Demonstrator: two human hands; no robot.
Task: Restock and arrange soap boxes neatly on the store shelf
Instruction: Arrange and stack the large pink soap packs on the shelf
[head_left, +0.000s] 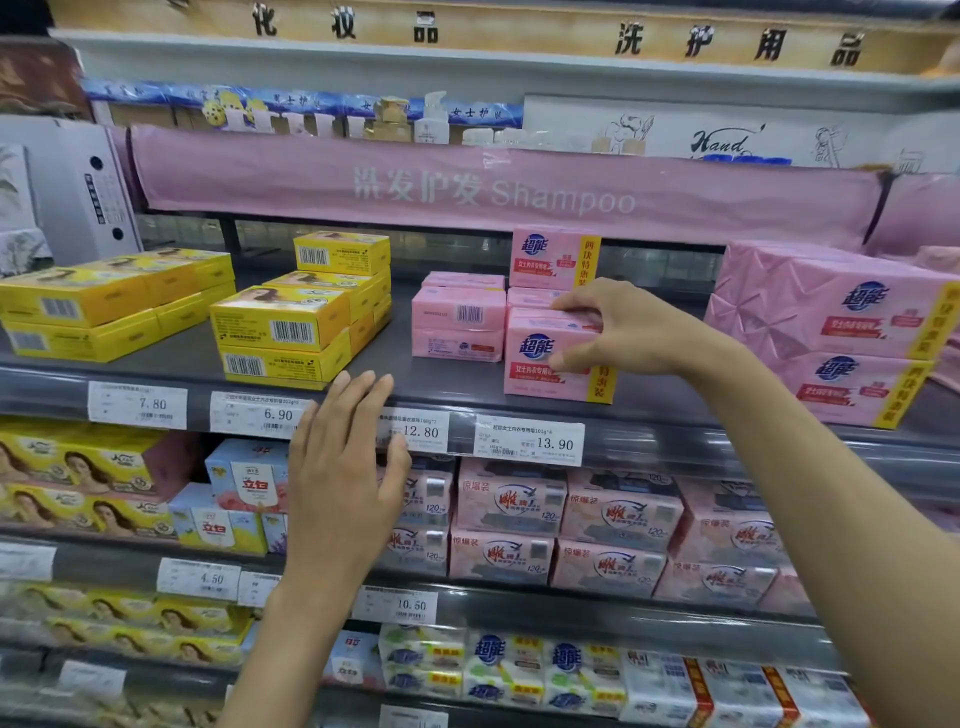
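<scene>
My right hand (618, 328) grips a pink soap pack (540, 382) that stands at the front of the grey shelf (457, 397), fingers over its top and thumb on its face. Behind it another pink pack (553, 258) stands upright on flat ones. To its left lies a pink pack (458, 323) with a barcode facing me. My left hand (343, 467) hovers open in front of the shelf's price rail, fingers straight, holding nothing. Yellow soap boxes (283, 325) are stacked further left.
More yellow boxes (104, 301) fill the shelf's left end. Large pink wrapped packs (831, 332) are stacked at the right. Price tags (530, 439) line the rail. Lower shelves hold pink soap packs (561, 530), blue-and-yellow packs (234, 499) and others. A pink Shampoo banner (493, 192) hangs above.
</scene>
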